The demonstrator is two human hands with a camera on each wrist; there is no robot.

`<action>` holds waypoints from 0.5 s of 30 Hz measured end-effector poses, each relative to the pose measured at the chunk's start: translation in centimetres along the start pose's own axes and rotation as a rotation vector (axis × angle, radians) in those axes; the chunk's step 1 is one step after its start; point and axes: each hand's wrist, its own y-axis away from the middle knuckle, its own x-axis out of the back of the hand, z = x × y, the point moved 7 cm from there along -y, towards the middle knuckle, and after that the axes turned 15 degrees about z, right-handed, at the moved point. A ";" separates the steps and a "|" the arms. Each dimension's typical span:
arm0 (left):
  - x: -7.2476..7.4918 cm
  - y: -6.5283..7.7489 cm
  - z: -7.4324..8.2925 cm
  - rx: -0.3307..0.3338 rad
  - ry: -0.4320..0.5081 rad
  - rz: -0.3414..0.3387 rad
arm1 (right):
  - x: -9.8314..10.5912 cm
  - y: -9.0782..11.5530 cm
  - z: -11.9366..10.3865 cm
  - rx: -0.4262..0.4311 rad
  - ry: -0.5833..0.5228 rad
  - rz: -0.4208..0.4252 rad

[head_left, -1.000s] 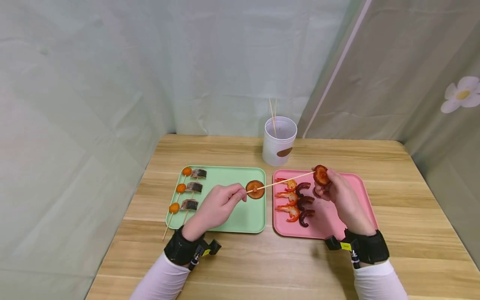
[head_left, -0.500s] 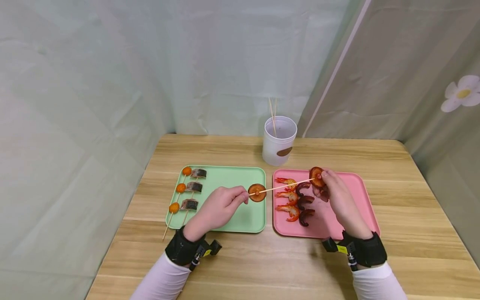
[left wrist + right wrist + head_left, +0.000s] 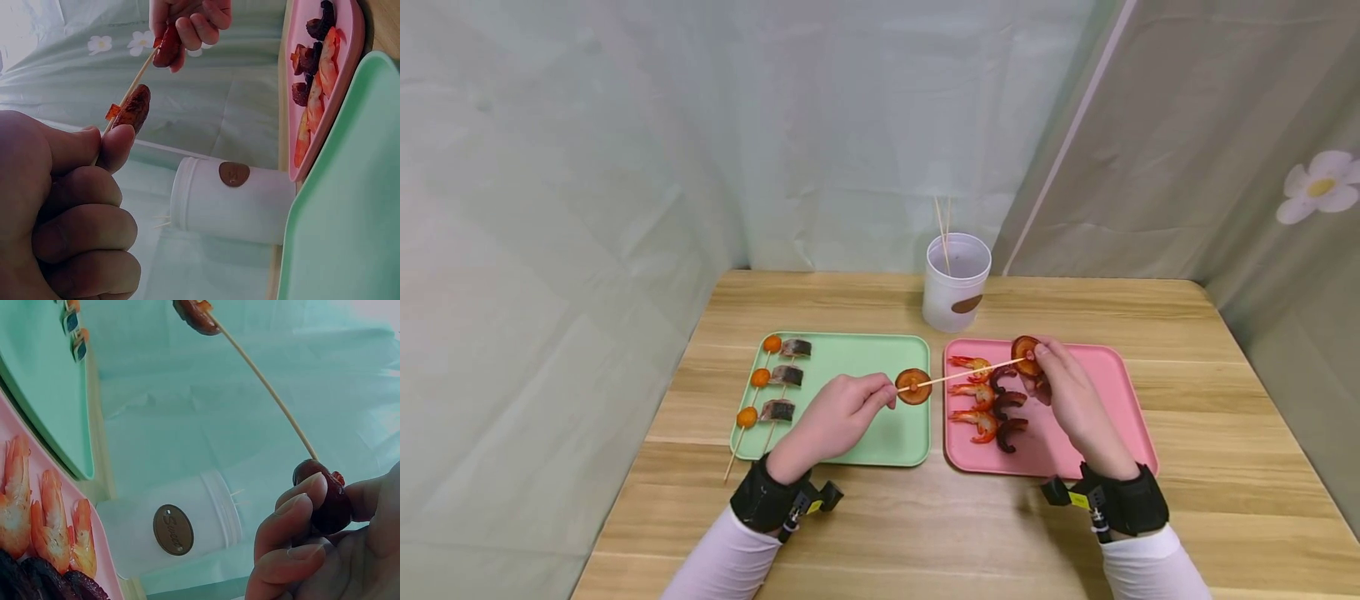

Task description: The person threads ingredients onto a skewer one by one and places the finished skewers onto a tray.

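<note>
My left hand (image 3: 842,412) pinches a thin wooden skewer (image 3: 970,372) between thumb and index finger, other fingers curled. A brown mushroom cap (image 3: 913,397) with a carved top is threaded on it, close to those fingertips. Over the pink tray, my right hand (image 3: 1078,404) holds a second mushroom cap (image 3: 1023,345) against the skewer's far end. In the right wrist view the skewer bows slightly and its tip meets this mushroom cap (image 3: 331,509), fingers and thumb gripping its sides. Another dark brown piece (image 3: 1041,390) shows below the right fingers, partly hidden.
On the pink tray (image 3: 1105,375) lie prawns (image 3: 976,396) and dark curled tentacle pieces (image 3: 1011,404). The green tray (image 3: 865,354) bears skewers with orange balls (image 3: 761,377) and fish pieces (image 3: 786,376) at its left. A white cup (image 3: 955,300) with thin skewers stands behind.
My right hand has moved left with its mushroom cap, bringing it onto the skewer's far end. The left hand has shifted only slightly, still pinching the skewer.
</note>
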 end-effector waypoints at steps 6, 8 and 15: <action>0.0 0.0 -0.1 0.005 0.002 0.006 | -0.4 0.0 -0.1 0.041 -0.010 -0.004; 0.0 0.0 -0.1 0.005 0.005 0.008 | -0.5 0.1 -0.2 0.050 -0.017 -0.006; 0.0 0.0 -0.2 0.005 0.011 0.013 | -0.7 0.3 -0.2 0.040 -0.028 -0.036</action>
